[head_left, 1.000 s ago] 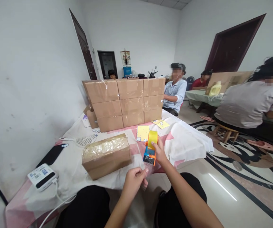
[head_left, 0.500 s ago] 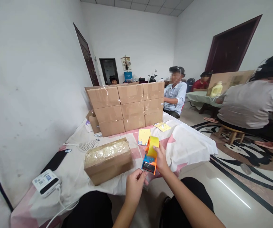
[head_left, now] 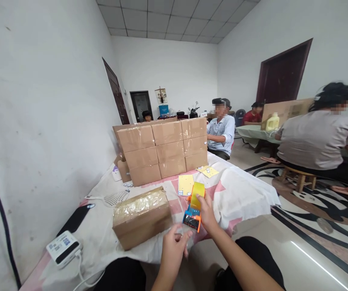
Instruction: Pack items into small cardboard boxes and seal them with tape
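My right hand grips a tape dispenser with an orange and blue frame and a yellow roll of tape. It is held above the table's front edge. My left hand is just below the dispenser's front end, thumb and fingers a little apart. No held thing shows in the left hand, though clear tape there would be hard to make out. Left of the hands lies a cardboard box, its top covered with shiny tape.
Behind stands a stack of taped cardboard boxes. Yellow cards, a white mesh strainer and a white device with a cable lie on the cloth. A person in a light-blue shirt sits beyond; others sit at right.
The view has tilted up, so things sit lower in it. My left fingers, pinched together at the dispenser's end before, have come apart and moved slightly off it. The right hand keeps its hold.
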### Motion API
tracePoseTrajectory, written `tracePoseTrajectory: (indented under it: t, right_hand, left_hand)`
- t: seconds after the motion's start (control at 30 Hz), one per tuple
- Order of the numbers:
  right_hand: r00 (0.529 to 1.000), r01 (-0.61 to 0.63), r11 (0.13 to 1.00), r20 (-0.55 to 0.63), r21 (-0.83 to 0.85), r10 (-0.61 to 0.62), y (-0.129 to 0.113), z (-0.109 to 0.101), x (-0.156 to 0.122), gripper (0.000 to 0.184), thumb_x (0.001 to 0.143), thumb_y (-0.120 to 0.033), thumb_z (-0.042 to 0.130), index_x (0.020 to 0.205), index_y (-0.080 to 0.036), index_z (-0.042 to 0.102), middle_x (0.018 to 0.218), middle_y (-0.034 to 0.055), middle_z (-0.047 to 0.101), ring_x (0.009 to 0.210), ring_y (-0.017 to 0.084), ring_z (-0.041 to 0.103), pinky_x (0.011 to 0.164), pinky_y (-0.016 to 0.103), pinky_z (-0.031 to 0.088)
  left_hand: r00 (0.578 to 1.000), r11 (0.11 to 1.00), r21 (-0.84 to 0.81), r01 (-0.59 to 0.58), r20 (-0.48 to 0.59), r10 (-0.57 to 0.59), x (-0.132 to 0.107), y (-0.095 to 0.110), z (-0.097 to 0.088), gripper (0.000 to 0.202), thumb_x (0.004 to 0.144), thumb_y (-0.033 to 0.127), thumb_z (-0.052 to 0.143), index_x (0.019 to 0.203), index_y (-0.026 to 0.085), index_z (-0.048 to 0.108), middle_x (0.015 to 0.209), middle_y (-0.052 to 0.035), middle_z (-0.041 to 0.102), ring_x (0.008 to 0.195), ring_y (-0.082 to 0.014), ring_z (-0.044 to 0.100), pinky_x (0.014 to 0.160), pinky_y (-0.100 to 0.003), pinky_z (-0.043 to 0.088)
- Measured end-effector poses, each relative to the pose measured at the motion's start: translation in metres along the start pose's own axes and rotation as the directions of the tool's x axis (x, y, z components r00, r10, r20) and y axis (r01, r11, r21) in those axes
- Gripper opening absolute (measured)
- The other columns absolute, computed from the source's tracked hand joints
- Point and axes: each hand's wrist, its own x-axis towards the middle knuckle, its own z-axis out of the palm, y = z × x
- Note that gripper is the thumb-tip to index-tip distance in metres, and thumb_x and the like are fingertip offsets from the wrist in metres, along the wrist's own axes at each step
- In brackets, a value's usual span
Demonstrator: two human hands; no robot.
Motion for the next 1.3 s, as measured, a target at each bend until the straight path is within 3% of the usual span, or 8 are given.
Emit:
tracePoseTrajectory:
  t: [0.07, 0.1, 0.27, 0.43, 0.7, 1.07, 1.13, 1.3]
  right_hand:
    - [1.000, 0.023, 1.000, 0.007, 0.011, -0.023, -0.004, 0.001, 0.002, 0.026, 0.079, -0.037, 0.065, 0.101, -0.024, 0.058, 0.084, 0.0015, 0.070, 0.070, 0.019, 0.067, 0.064, 0.030, 0.054]
    - [0.999, 0.031, 0.999, 0.009, 0.014, -0.031, -0.007, 0.002, 0.002, 0.024, 0.080, -0.037, 0.065, 0.099, -0.024, 0.058, 0.083, 0.0012, 0.070, 0.069, 0.019, 0.066, 0.063, 0.030, 0.054]
    - [1.000, 0.005, 0.999, 0.017, 0.037, -0.005, -0.020, 0.014, -0.005, 0.025, 0.079, -0.036, 0.063, 0.099, -0.024, 0.054, 0.076, -0.0010, 0.069, 0.061, 0.018, 0.065, 0.057, 0.028, 0.052]
    - [0.998, -0.023, 0.999, 0.057, 0.050, 0.020, -0.025, 0.021, -0.014, 0.025, 0.082, -0.037, 0.061, 0.100, -0.023, 0.051, 0.075, -0.0006, 0.071, 0.063, 0.018, 0.067, 0.059, 0.028, 0.053]
    - [0.999, 0.011, 1.000, 0.043, 0.014, -0.012, -0.027, 0.027, -0.020, 0.023, 0.082, -0.035, 0.060, 0.100, -0.024, 0.051, 0.076, -0.0016, 0.071, 0.063, 0.017, 0.067, 0.060, 0.028, 0.054]
    - [0.981, -0.185, 0.982, -0.047, 0.039, 0.187, -0.031, 0.044, -0.037, 0.023, 0.076, -0.039, 0.056, 0.091, -0.023, 0.051, 0.064, -0.0004, 0.067, 0.055, 0.020, 0.063, 0.052, 0.032, 0.052]
    - [0.980, -0.189, 0.981, -0.049, 0.040, 0.191, -0.032, 0.047, -0.040, 0.023, 0.075, -0.040, 0.057, 0.089, -0.023, 0.050, 0.065, 0.0001, 0.067, 0.055, 0.019, 0.063, 0.052, 0.032, 0.052]
    - [0.983, -0.175, 0.985, -0.059, 0.011, 0.175, -0.038, 0.062, -0.040, 0.022, 0.076, -0.038, 0.059, 0.090, -0.024, 0.051, 0.068, -0.0012, 0.066, 0.057, 0.019, 0.064, 0.054, 0.032, 0.053]
  left_hand:
    - [1.000, 1.000, -0.024, 0.011, -0.004, -0.011, -0.001, 0.004, -0.003, 0.076, 0.070, 0.073, 0.068, 0.113, 0.010, 0.065, 0.038, 0.0050, 0.048, 0.035, -0.0123, 0.041, 0.043, -0.024, 0.033]
    - [1.000, 0.999, -0.035, 0.008, -0.002, -0.008, -0.002, 0.007, -0.005, 0.079, 0.069, 0.072, 0.069, 0.116, 0.008, 0.064, 0.038, 0.0051, 0.048, 0.035, -0.0121, 0.041, 0.043, -0.024, 0.034]
    - [0.999, 0.996, -0.082, -0.034, -0.038, 0.031, -0.014, 0.023, -0.008, 0.058, 0.073, 0.064, 0.070, 0.096, 0.011, 0.069, 0.040, 0.0070, 0.041, 0.036, -0.0100, 0.038, 0.042, -0.022, 0.031]
    - [0.995, 0.996, -0.009, -0.092, -0.034, 0.091, -0.027, 0.037, -0.011, 0.038, 0.081, 0.052, 0.067, 0.082, 0.014, 0.070, 0.046, 0.0064, 0.039, 0.044, -0.0094, 0.037, 0.047, -0.022, 0.029]
    - [0.984, 0.969, 0.193, -0.157, -0.054, 0.170, -0.037, 0.051, -0.025, 0.034, 0.083, 0.050, 0.067, 0.076, 0.017, 0.072, 0.055, 0.0041, 0.042, 0.055, -0.0113, 0.038, 0.056, -0.025, 0.028]
    - [0.972, 0.934, 0.309, -0.181, -0.091, 0.218, -0.053, 0.056, -0.029, 0.032, 0.087, 0.047, 0.060, 0.074, 0.019, 0.069, 0.056, 0.0033, 0.046, 0.056, -0.0123, 0.040, 0.058, -0.025, 0.028]
    - [0.980, 0.957, 0.240, -0.160, -0.081, 0.184, -0.054, 0.057, -0.029, 0.033, 0.086, 0.049, 0.061, 0.075, 0.019, 0.069, 0.053, 0.0035, 0.045, 0.054, -0.0122, 0.041, 0.056, -0.025, 0.029]
    - [0.993, 0.992, -0.103, -0.078, 0.075, 0.085, -0.050, 0.057, -0.039, 0.051, 0.085, 0.066, 0.053, 0.079, 0.017, 0.065, 0.043, 0.0049, 0.044, 0.040, -0.0120, 0.043, 0.047, -0.023, 0.033]
